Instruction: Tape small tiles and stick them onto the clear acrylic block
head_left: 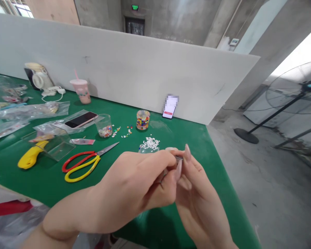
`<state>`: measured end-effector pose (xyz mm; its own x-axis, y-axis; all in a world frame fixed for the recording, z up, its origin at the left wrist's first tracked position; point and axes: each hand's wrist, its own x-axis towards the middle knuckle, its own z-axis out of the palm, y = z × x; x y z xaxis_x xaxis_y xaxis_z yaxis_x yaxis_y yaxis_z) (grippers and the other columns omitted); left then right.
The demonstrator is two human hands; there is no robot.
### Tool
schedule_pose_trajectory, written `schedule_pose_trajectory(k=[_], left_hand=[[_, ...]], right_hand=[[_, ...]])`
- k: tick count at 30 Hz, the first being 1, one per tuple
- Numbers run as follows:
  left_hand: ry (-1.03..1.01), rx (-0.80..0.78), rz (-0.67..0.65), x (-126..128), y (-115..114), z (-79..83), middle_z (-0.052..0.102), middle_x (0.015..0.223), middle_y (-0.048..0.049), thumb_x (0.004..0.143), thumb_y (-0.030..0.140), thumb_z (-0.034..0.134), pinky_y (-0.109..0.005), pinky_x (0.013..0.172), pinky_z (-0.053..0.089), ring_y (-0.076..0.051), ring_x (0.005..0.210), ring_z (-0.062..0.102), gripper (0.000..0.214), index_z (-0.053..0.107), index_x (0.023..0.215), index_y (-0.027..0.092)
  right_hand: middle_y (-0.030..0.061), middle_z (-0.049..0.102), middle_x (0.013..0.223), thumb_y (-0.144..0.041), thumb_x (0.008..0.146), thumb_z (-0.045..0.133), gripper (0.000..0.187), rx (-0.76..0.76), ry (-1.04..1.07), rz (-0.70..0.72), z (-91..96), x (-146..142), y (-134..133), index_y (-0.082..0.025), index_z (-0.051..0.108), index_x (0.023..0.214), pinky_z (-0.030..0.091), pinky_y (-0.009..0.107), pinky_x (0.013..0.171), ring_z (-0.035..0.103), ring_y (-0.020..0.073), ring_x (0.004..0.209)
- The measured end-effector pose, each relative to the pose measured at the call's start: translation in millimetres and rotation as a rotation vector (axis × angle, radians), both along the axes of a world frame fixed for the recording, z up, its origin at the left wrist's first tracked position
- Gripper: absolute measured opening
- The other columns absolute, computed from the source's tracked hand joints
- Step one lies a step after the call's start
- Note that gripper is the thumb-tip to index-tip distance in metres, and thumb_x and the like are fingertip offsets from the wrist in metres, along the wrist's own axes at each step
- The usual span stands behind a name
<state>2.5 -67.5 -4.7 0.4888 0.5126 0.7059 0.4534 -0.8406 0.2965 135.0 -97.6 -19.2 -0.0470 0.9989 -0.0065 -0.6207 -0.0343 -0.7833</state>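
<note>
My left hand [141, 181] and my right hand [200, 188] meet above the green table, fingertips pressed together. Both are closed around a small greyish piece [179, 159], mostly hidden by the fingers, whose kind I cannot make out. Just beyond the hands lies a pile of white mosaic pieces [151, 143], by a small transparent bag or tray [147, 149] partly hidden by my left hand. Behind the pile stands a round jar [143, 121] covered in coloured mosaic tiles. Left of it, a transparent cup [104, 128] holds mixed pieces, with several loose coloured bits [129, 130] nearby.
Scissors [86, 164] with red and yellow handles lie on the left, near a yellow-handled tool [32, 155] and a transparent box [58, 147]. Phones [81, 119], a pink cup [81, 91] and plastic bags [33, 111] are farther back. A white partition [119, 69] borders the table.
</note>
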Motion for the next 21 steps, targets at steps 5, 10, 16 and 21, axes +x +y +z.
schedule_pose_trajectory(k=[5,10,16,21], left_hand=[[-0.029,-0.058,-0.048,1.3,0.4,1.2,0.053,0.060,0.0114,0.085,0.007,0.054,-0.007,0.050,0.037,-0.001,0.048,0.041,0.016,0.051,0.075,0.018],[-0.028,-0.090,-0.005,3.1,0.3,3.0,0.048,0.054,0.0112,0.079,0.008,0.051,-0.011,0.041,0.030,-0.002,0.043,0.038,0.010,0.054,0.077,0.018],[-0.021,0.025,0.060,5.7,0.8,-0.4,0.049,0.055,0.0102,0.079,0.009,0.051,-0.013,0.043,0.033,-0.003,0.044,0.039,0.011,0.053,0.073,0.018],[-0.013,0.064,0.081,6.2,2.5,-2.1,0.047,0.053,0.0099,0.079,0.008,0.052,-0.016,0.041,0.031,-0.003,0.043,0.037,0.013,0.052,0.071,0.017]], right_hand=[[-0.0012,0.075,0.087,-0.045,0.082,0.073,0.013,0.000,0.027,0.012,-2.9,-0.4,-1.3,-0.033,0.080,0.083,0.054,0.037,0.093,0.069,0.0218,0.097],[-0.0002,0.076,0.092,-0.049,0.081,0.073,0.018,-0.025,0.027,0.026,-4.4,2.1,0.7,-0.032,0.080,0.084,0.055,0.034,0.090,0.069,0.0203,0.093],[0.0001,0.077,0.095,-0.046,0.085,0.069,0.016,0.000,0.028,0.031,-4.5,0.7,1.4,-0.035,0.081,0.088,0.054,0.038,0.096,0.070,0.0224,0.099],[0.0006,0.078,0.096,-0.051,0.079,0.073,0.021,-0.040,-0.002,0.017,-2.7,-0.6,0.0,-0.034,0.082,0.088,0.053,0.039,0.100,0.070,0.0239,0.104]])
